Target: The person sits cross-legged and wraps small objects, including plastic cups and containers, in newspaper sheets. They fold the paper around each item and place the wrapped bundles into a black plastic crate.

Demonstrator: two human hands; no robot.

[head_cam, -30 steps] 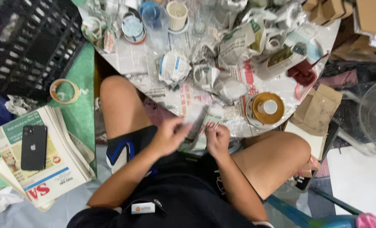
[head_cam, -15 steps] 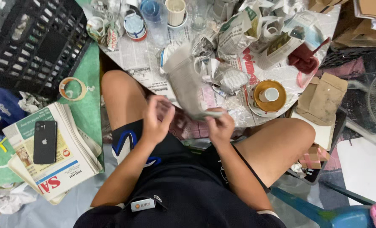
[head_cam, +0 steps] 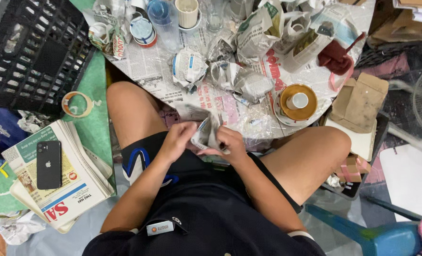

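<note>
A black phone [head_cam: 49, 164] is laid face down on a stack of newspapers [head_cam: 73, 189] on the floor at the left, so its screen is not seen. Several parcels wrapped in newspaper are placed on the bench: one round grey-white parcel [head_cam: 188, 68] with a blue stripe near the middle, a crumpled grey one [head_cam: 242, 80] just beside it, and taller ones [head_cam: 258, 31] with green print behind. A brown cardboard box [head_cam: 358, 102], opened at the top, is stood at the right edge of the bench. A small white label [head_cam: 157, 228] with an orange mark is seen on the black shirt, at the bottom.
</note>
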